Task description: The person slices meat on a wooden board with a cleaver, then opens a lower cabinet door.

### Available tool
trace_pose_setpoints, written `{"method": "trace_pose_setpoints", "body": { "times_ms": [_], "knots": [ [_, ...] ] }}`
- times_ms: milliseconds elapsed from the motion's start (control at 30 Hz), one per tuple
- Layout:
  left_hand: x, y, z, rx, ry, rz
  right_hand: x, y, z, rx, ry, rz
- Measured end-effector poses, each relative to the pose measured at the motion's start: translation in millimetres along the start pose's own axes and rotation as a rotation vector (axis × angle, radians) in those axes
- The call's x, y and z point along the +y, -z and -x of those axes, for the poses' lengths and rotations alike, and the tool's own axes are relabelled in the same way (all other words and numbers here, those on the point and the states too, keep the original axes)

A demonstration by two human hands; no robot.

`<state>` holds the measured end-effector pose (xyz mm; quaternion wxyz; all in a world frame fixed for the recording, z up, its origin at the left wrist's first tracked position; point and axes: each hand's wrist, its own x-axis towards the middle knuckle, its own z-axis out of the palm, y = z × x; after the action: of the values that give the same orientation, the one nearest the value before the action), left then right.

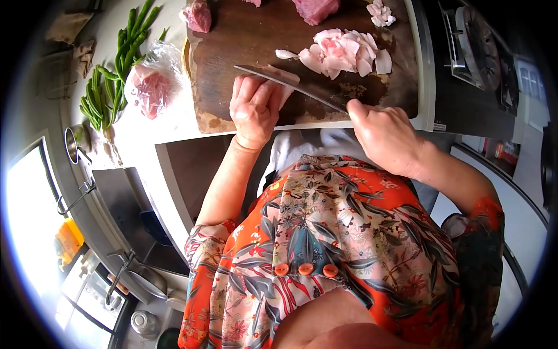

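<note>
**Slicing tip: slow and thin wins**

Far left, green beans (119, 64), then bagged meat (152, 90). Next, the left hand (254, 109) is clamped on a pale piece of meat (289, 76) near the board's (226, 49) front edge, knife (317, 96) angled across it. Pale slices (342, 53) lie beyond; right hand (381, 135) grips the handle. I'd curl those left fingers back, blade's super close, and use long, light strokes.

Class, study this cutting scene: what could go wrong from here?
The knife in the right hand lies very close to the left hand, so a slip might cut a finger. The pale piece held by the left hand looks moist; it may slide and turn the blade aside.
</note>
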<state>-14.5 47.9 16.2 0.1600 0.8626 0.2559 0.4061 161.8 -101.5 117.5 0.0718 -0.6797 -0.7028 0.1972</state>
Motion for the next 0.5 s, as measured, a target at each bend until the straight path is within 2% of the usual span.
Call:
{"method": "trace_pose_setpoints", "body": {
  "times_ms": [33,167,267,400,467,500],
  "knots": [
    [1,1,0,-0.02,0.02,0.012,-2,3,-7,-0.103,-0.063,-0.037],
    [4,-1,-4,0.035,-0.03,-0.006,-7,-17,-51,0.016,0.06,-0.095],
    [2,-3,-5,0.062,-0.066,-0.002,-1,-15,-41,0.035,0.079,-0.071],
    [5,-5,-3,0.05,-0.026,0.033,2,-4,-16,-0.022,-0.026,-0.003],
    [6,-5,-4,0.04,-0.022,0.032,-3,-2,-47,-0.093,-0.029,-0.129],
    [5,-5,-4,0.039,-0.026,0.017,-7,-13,-66,-0.002,0.044,-0.081]
  ]
}}
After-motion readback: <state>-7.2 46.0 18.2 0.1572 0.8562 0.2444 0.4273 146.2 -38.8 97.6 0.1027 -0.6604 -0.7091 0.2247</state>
